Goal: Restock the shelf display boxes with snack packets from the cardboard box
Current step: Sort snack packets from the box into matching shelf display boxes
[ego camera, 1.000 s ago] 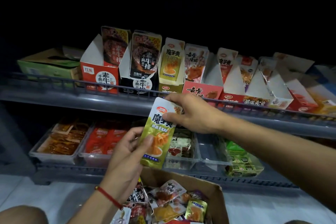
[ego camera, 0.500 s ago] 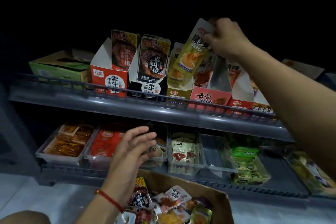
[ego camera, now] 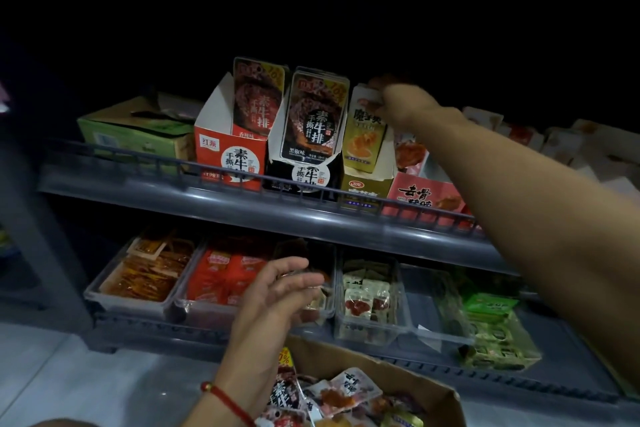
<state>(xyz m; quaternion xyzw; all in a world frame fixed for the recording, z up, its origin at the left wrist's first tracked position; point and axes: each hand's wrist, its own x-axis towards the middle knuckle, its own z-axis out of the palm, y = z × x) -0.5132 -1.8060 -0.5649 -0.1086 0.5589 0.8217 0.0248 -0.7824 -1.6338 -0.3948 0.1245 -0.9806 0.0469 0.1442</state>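
Note:
My right hand [ego camera: 403, 104] reaches over the upper shelf and pinches the top of a yellow-green snack packet [ego camera: 365, 130] that stands in the olive display box [ego camera: 363, 191]. My left hand [ego camera: 277, 291] hovers with relaxed fingers, holding nothing, in front of the lower shelf and above the cardboard box [ego camera: 398, 374]. The box sits at the bottom of the view with several mixed snack packets [ego camera: 343, 392] inside.
On the upper shelf [ego camera: 242, 204] stand a red display box [ego camera: 230, 163], a black one [ego camera: 304, 156], a pink one [ego camera: 422, 198] and a green carton [ego camera: 138, 135]. Clear trays [ego camera: 138, 302] of snacks line the lower shelf. My right forearm crosses the right side.
My right hand has lowered the yellow-green packet from above the boxes down into the olive display box. My left hand has stayed in front of the lower shelf.

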